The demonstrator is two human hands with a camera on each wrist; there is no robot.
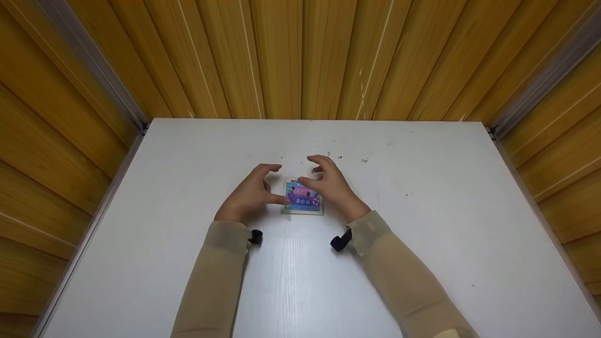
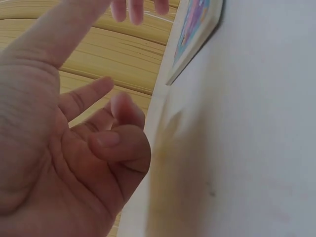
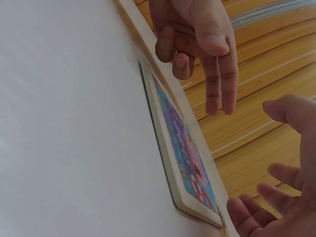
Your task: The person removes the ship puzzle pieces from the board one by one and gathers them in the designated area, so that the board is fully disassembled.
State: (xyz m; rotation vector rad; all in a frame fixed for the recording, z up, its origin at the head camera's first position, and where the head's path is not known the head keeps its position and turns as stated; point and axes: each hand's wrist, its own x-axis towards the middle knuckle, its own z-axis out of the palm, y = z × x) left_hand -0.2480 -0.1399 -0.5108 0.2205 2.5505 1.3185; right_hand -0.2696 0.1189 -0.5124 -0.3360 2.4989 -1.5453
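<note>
A small square picture board lies flat on the white table, with a pink, purple and blue printed scene inside a pale border. My left hand hovers at its left side, thumb reaching over the picture's left edge in the head view. On the other side is my right hand, its thumb overlapping the board's top right part. Neither hand holds anything. The right wrist view shows the board low and flat, with both hands above it. Some left fingers curl loosely toward the palm.
The white table spreads around the board, with small dark marks beyond the hands. Wood-look panels rise behind the table and at both sides. Black wrist straps show near the cuffs.
</note>
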